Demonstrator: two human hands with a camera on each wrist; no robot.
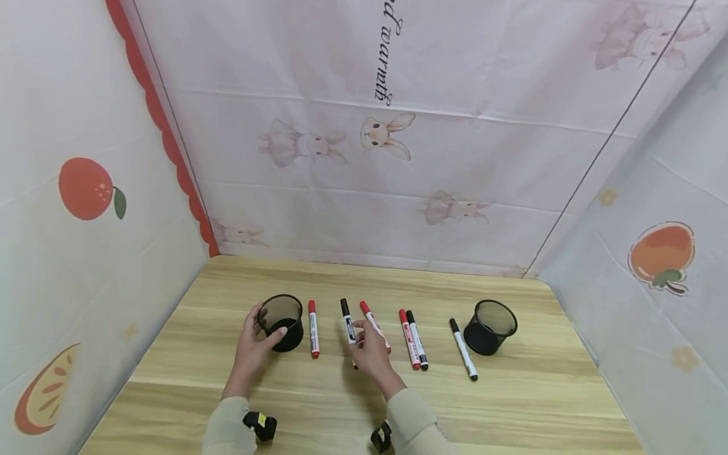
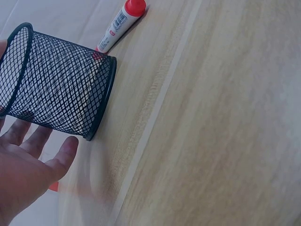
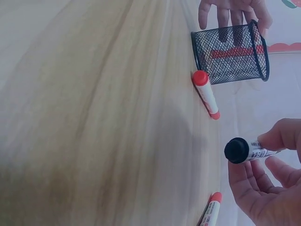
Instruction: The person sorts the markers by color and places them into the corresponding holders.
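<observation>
A black mesh pen cup point(image 1: 289, 335) stands at the left of the table, and my left hand point(image 1: 254, 347) holds it from the left side. The fingers lie behind the mesh and the thumb point(image 2: 66, 153) is near the base in the left wrist view. My right hand point(image 1: 372, 354) pinches a black-capped whiteboard marker point(image 1: 347, 319) between thumb and fingers. That marker's black end point(image 3: 236, 150) points toward the camera in the right wrist view, above the tabletop. A red marker point(image 1: 314, 328) lies just right of the cup. Another red marker point(image 1: 366, 311) lies partly hidden behind my right hand.
Farther right, a red marker point(image 1: 409, 338) and a black marker point(image 1: 419, 344) lie side by side. One more black marker point(image 1: 463, 351) lies beside a second mesh pen cup point(image 1: 483, 338). Printed cloth walls point(image 1: 341, 215) enclose the wooden table point(image 1: 512, 411) at the back and sides.
</observation>
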